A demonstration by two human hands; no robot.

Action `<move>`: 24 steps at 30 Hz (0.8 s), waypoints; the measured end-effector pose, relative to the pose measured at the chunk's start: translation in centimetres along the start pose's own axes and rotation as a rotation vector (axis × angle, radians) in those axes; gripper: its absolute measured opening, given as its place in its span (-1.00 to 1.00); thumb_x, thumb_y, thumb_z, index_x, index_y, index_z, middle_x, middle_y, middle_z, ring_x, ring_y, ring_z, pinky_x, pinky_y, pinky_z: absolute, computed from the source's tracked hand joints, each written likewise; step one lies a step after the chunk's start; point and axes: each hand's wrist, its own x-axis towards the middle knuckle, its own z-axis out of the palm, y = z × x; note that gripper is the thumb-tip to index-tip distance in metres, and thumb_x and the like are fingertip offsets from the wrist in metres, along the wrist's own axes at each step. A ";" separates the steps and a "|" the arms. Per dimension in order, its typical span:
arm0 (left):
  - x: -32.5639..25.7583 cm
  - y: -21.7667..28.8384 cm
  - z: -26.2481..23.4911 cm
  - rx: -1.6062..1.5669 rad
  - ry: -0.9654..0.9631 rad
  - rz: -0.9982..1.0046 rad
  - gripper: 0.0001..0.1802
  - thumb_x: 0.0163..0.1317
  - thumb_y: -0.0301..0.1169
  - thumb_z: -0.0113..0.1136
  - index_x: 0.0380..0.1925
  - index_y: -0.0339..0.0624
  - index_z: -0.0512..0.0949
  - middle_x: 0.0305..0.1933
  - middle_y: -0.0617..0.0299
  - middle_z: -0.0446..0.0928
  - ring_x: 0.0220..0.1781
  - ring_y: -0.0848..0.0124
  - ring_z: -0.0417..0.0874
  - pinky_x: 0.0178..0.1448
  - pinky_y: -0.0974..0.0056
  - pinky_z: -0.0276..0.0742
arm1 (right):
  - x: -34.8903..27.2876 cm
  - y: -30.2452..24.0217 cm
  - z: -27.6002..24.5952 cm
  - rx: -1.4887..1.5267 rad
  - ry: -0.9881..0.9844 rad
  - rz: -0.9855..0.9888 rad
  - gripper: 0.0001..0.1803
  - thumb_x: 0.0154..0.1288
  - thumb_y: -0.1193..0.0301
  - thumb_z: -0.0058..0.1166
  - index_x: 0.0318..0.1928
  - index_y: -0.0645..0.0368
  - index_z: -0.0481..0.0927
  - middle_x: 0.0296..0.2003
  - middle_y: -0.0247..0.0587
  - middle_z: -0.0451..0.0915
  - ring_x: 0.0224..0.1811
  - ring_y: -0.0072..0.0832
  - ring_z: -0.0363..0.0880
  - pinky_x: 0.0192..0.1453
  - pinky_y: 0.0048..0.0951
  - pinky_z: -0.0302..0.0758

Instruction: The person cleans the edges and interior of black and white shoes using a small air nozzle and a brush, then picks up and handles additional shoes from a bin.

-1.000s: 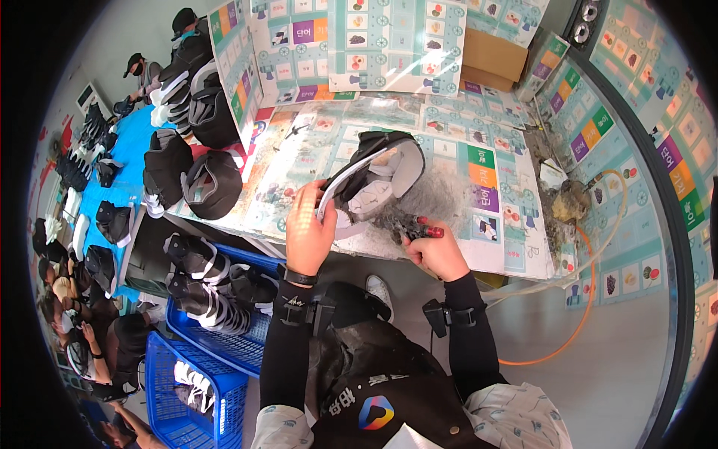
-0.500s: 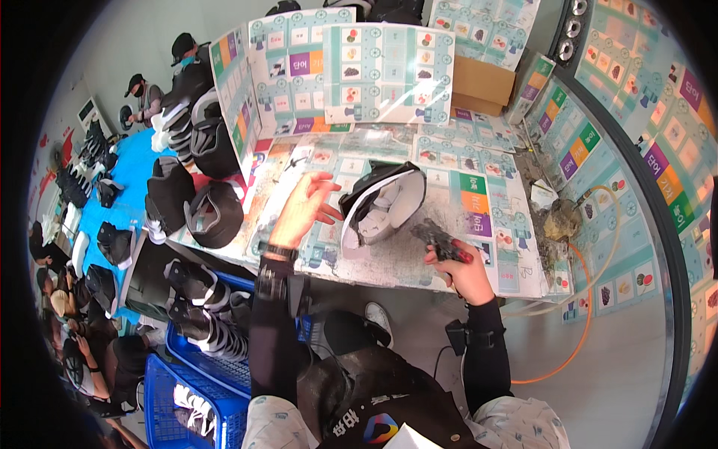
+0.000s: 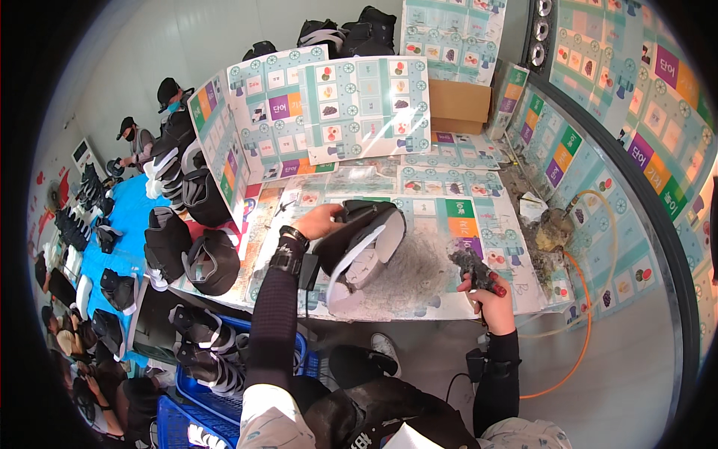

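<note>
My left hand (image 3: 318, 221) grips the far end of a black boot-like brace with a grey-white sole (image 3: 363, 248), tipped on its side on the work table (image 3: 449, 299). Its grey sole and a white strap face me. My right hand (image 3: 488, 290) holds a dirty glue gun (image 3: 473, 268) at the table's near right edge, well apart from the brace. A patch of grey residue (image 3: 422, 262) lies on the table between the brace and the gun.
Upright printed boards (image 3: 359, 108) screen the table's far side. A cardboard box (image 3: 458, 105) stands behind. Black braces (image 3: 196, 258) pile at left; blue crates (image 3: 202, 374) hold more below. An orange hose (image 3: 576, 329) loops on the floor at right. Other people work at the far left.
The brace has turned and tipped over toward the left under my left hand. My right hand has drawn the glue gun away to the right edge of the table.
</note>
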 end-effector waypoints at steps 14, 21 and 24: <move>-8.1 16.3 -10.3 0.673 0.306 0.088 -0.56 0.28 -0.40 0.24 0.12 -0.36 0.53 0.08 -0.17 0.46 0.24 -0.13 0.51 0.27 -0.02 0.51 | 0.0 -1.5 2.2 0.109 -0.115 -0.079 -0.52 0.09 0.67 0.02 0.08 0.35 0.66 -0.20 -0.20 0.79 -0.41 -0.66 0.56 -0.51 -0.60 0.38; -10.6 6.7 -1.6 0.405 0.582 0.010 -0.47 0.14 -0.60 0.26 0.19 -0.23 0.59 0.16 -0.14 0.61 0.21 -0.10 0.62 0.33 -0.01 0.54 | -1.0 -2.1 1.6 0.053 -0.126 -0.072 -0.49 0.08 0.67 0.03 0.11 0.33 0.65 -0.22 -0.28 0.79 -0.41 -0.68 0.55 -0.49 -0.60 0.40; -13.0 5.9 -3.5 0.491 0.745 -0.012 -0.60 0.16 -0.52 0.30 0.05 -0.17 0.66 0.01 0.01 0.69 0.16 -0.04 0.63 0.31 -0.01 0.51 | -1.5 -2.6 1.0 0.026 -0.124 -0.074 -0.49 0.09 0.66 0.03 0.12 0.33 0.66 -0.20 -0.28 0.78 -0.41 -0.69 0.54 -0.47 -0.61 0.42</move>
